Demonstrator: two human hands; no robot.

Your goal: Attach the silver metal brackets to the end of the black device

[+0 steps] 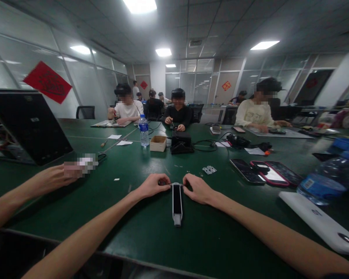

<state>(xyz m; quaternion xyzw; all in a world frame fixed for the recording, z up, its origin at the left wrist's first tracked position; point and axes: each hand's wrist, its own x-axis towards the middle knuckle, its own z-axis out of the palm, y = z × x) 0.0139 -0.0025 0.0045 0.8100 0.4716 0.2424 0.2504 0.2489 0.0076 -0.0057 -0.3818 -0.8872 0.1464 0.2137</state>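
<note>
A narrow device (pixel 177 203) with a white frame, a dark face and a pale stub at its near end lies on the green table (pixel 151 232) before me. Its far end sits between my two hands. My left hand (pixel 153 185) is closed, thumb and fingers pinched at the left of that end, by a small dark and metallic part. At the right of the same end, my right hand (pixel 199 188) is pinched closed too. Whatever lies between its fingertips is too small to make out. Small metal plates (pixel 209 169) and tiny rings (pixel 201 174) rest beyond my right hand.
Phones (pixel 270 173), a large water bottle (pixel 322 180) and a white case (pixel 317 221) stand right. Ahead are a cardboard box (pixel 158 143), a bottle (pixel 143 131) and cables. A co-worker's arm (pixel 31 182) reaches in from the left near a black computer (pixel 29 124). Other people sit opposite.
</note>
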